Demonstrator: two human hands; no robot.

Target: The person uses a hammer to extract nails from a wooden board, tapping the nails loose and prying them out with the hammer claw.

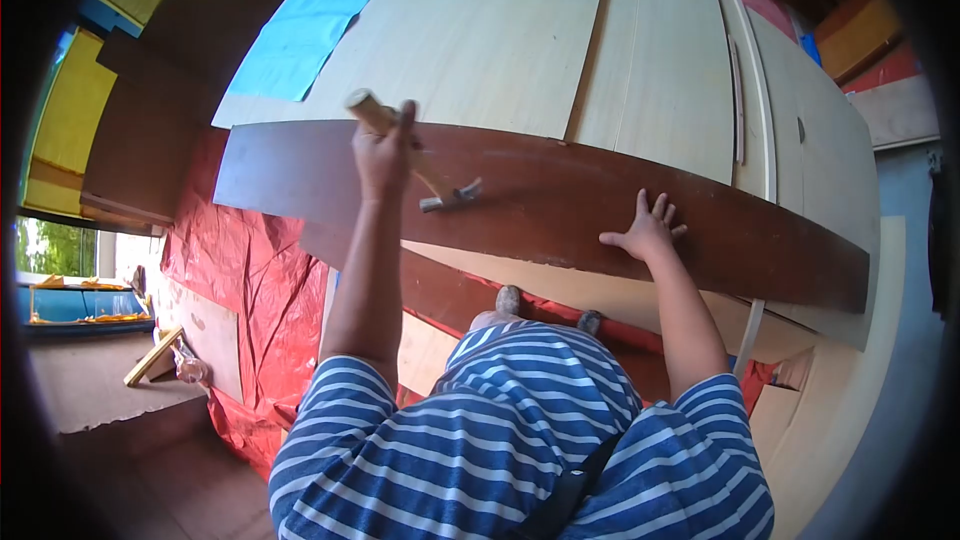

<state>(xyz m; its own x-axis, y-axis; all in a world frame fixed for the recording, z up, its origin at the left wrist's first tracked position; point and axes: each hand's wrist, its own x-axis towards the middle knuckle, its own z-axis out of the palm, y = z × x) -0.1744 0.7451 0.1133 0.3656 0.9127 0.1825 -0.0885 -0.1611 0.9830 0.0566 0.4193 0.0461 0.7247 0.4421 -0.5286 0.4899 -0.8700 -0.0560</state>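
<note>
My left hand (382,158) is closed around the wooden handle of a claw hammer (450,197). The butt of the handle sticks out beyond my fist, and the metal head is over the long dark brown board (530,200). Fingers spread, my right hand (648,231) rests on the same board, farther right. That board lies across the front of pale wooden panels (480,30). No nail can be made out near the hammer head.
A blue sheet (315,20) covers the panels' far left corner. Thin pale strips (755,90) lie on the right. Crumpled red plastic sheeting (250,290) spreads at the left, with a small wooden piece (153,358) beyond. Dark panels (150,140) stand at far left.
</note>
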